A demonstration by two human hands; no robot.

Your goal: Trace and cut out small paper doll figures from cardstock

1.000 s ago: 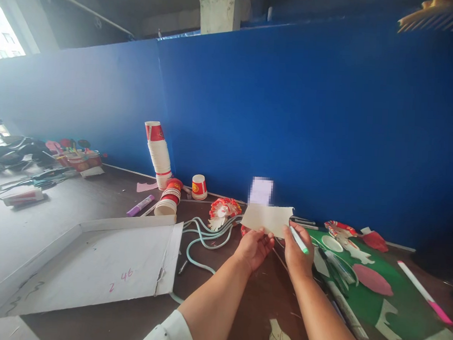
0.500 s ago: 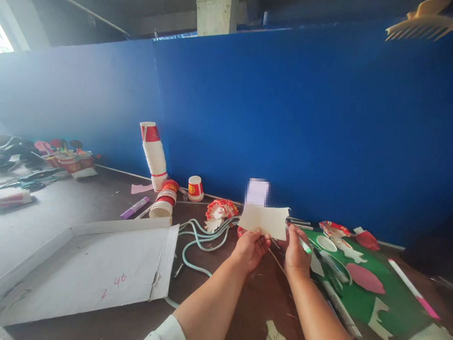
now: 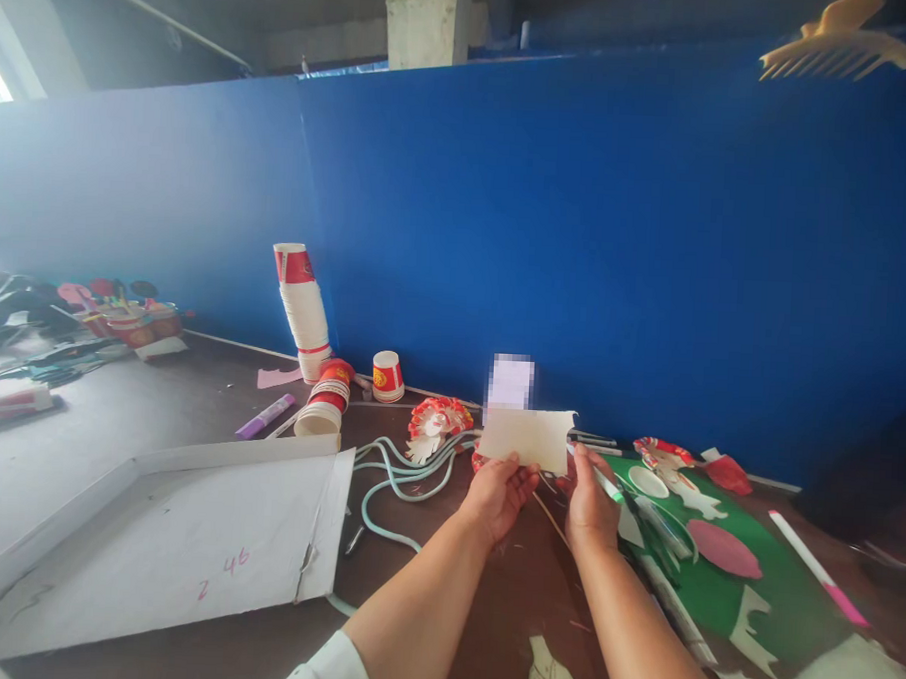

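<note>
A small cream piece of paper or card [image 3: 528, 438] is held up above the table, its lower edge pinched by my left hand [image 3: 497, 497]. At its right edge is my right hand [image 3: 592, 501], fingers closed around a marker pen with a green end [image 3: 612, 487]. That green end points back toward me; the pen's other end sits by the paper's edge, and I cannot tell whether they touch. Below my hands lies a cream cutout with drawn lines [image 3: 550, 674]. Behind the paper stands a blurred white sheet [image 3: 509, 382] against the wall.
To the left lies a shallow white box lid [image 3: 189, 538]. Behind it stand stacked paper cups [image 3: 304, 308] and a purple marker [image 3: 266, 416]. Pale blue cord [image 3: 392, 522] curls beside my left arm. Paper scraps and pens cover a green sheet [image 3: 734, 607] at right.
The view has shifted slightly. The paper is tilted a little differently and sits marginally lower at its right side. Both hands keep their holds.
</note>
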